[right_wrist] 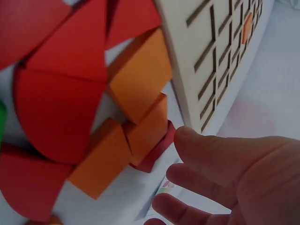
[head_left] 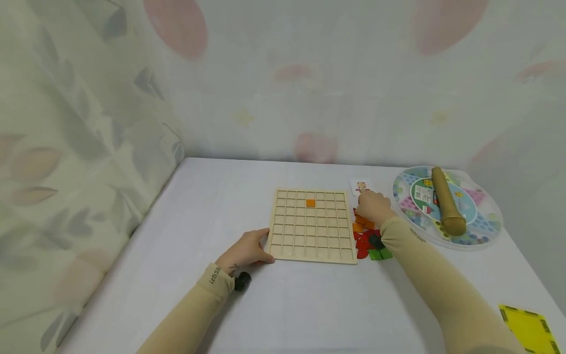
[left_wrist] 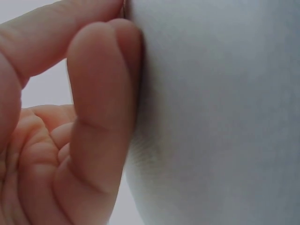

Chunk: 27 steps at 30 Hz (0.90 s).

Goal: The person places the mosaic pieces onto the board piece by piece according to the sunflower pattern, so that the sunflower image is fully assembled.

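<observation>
A square wooden grid board [head_left: 290, 229] lies flat on the table, with one orange square tile [head_left: 311, 203] in a cell of its second row. My left hand [head_left: 245, 250] holds the board at its lower left, thumb by the corner and a finger on the side edge; the left wrist view shows the fingers bent. My right hand [head_left: 375, 206] reaches over the loose pieces to a small printed card [head_left: 355, 185], a finger over its picture. Nothing shows between its loosely bent fingers. Red pieces [right_wrist: 61, 112], orange blocks [right_wrist: 140, 77] and green pieces [head_left: 381, 254] lie right of the board.
Right of the right hand lies a round, colourful lidded container [head_left: 411, 216] with a brown baton-shaped object [head_left: 447, 199] on it. A yellow marked sheet [head_left: 528, 328] lies at the near right edge. Patterned cloth walls [head_left: 265, 98] stand behind and to the left.
</observation>
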Available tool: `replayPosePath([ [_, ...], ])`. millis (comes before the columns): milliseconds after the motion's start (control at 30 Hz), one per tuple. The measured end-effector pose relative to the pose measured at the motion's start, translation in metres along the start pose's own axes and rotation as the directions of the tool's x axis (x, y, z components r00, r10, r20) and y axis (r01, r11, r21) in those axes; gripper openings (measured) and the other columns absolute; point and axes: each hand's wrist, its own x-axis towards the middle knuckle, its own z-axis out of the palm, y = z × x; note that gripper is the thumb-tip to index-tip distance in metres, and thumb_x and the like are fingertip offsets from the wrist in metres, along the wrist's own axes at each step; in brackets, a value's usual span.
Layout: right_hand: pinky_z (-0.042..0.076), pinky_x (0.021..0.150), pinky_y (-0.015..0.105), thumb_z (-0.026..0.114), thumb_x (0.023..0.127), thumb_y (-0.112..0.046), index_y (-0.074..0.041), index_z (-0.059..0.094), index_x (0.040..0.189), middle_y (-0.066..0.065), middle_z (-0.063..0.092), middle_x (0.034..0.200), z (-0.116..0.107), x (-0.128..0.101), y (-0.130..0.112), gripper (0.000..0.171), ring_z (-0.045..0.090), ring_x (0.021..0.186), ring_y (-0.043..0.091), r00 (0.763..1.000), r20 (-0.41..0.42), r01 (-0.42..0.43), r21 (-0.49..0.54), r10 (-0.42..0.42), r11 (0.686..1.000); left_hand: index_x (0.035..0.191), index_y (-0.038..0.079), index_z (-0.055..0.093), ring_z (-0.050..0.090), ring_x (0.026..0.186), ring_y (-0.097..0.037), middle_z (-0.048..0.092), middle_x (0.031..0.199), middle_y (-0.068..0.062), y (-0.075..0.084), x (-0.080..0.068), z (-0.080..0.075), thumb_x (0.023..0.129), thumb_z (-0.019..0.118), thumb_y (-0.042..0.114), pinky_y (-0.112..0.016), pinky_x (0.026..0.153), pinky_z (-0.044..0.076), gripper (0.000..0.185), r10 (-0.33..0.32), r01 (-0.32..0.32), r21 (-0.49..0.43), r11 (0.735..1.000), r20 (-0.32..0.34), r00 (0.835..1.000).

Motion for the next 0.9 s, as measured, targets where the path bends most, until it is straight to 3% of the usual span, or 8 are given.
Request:
replayPosePath([
  [133, 0.044, 0.068, 0.048, 0.065, 0.083, -0.028, -0.008, 0.067, 0.082, 0.006, 0.063, 0.078, 0.007, 0.002, -0.001, 0.02, 0.057, 0.077, 0.031, 1.0, 0.01, -0.011, 0.013, 0.011, 1.0, 0.144, 0.003, 0.03, 0.048, 0.045, -0.012, 0.056, 0.056, -0.005, 0.0, -0.001, 0.0, 0.068, 0.082, 0.015, -0.023, 0.046, 0.04, 0.093, -0.018, 0.018, -0.005, 1.0, 0.0, 1.0],
  [433, 0.045, 0.071, 0.051, 0.064, 0.084, -0.022, -0.004, 0.067, 0.086, 0.012, 0.064, 0.088, 0.01, 0.0, -0.007, 0.019, 0.057, 0.086, 0.037, 1.0, -0.016, -0.023, -0.004, 0.023, 1.0, 0.144, 0.003, 0.03, 0.048, 0.044, -0.012, 0.055, 0.055, -0.004, 0.0, -0.002, 0.0, 0.068, 0.082, 0.014, -0.024, 0.046, 0.04, 0.093, -0.001, 0.001, -0.022, 1.0, -0.001, 1.0],
  [600, 0.045, 0.068, 0.048, 0.064, 0.082, -0.02, -0.003, 0.063, 0.085, 0.013, 0.063, 0.088, 0.008, 0.0, -0.009, 0.017, 0.057, 0.084, 0.035, 0.999, -0.039, -0.009, 0.08, 0.013, 0.997, 0.144, 0.003, 0.029, 0.047, 0.044, -0.011, 0.054, 0.054, -0.003, -0.001, -0.002, 0.0, 0.068, 0.082, 0.015, -0.024, 0.046, 0.041, 0.093, -0.005, 0.005, -0.031, 1.0, 0.002, 1.0],
  [767, 0.042, 0.058, 0.032, 0.061, 0.085, -0.015, -0.002, 0.058, 0.082, 0.013, 0.059, 0.085, -0.007, 0.002, -0.022, 0.014, 0.052, 0.071, 0.024, 0.988, -0.133, 0.112, 0.265, -0.079, 0.958, 0.144, 0.001, 0.029, 0.047, 0.044, -0.011, 0.054, 0.053, -0.003, 0.001, -0.003, 0.0, 0.068, 0.081, 0.014, -0.024, 0.046, 0.041, 0.093, 0.005, -0.005, -0.032, 0.999, 0.004, 1.0],
  [900, 0.041, 0.06, 0.03, 0.062, 0.086, -0.011, -0.003, 0.057, 0.082, 0.011, 0.058, 0.082, -0.019, 0.01, -0.044, 0.01, 0.05, 0.071, 0.022, 0.951, -0.216, 0.279, 0.299, -0.221, 0.912, 0.144, 0.002, 0.029, 0.048, 0.044, -0.011, 0.055, 0.053, -0.003, 0.0, -0.003, 0.0, 0.068, 0.081, 0.015, -0.024, 0.046, 0.041, 0.093, 0.002, -0.002, -0.028, 1.0, 0.004, 1.0],
])
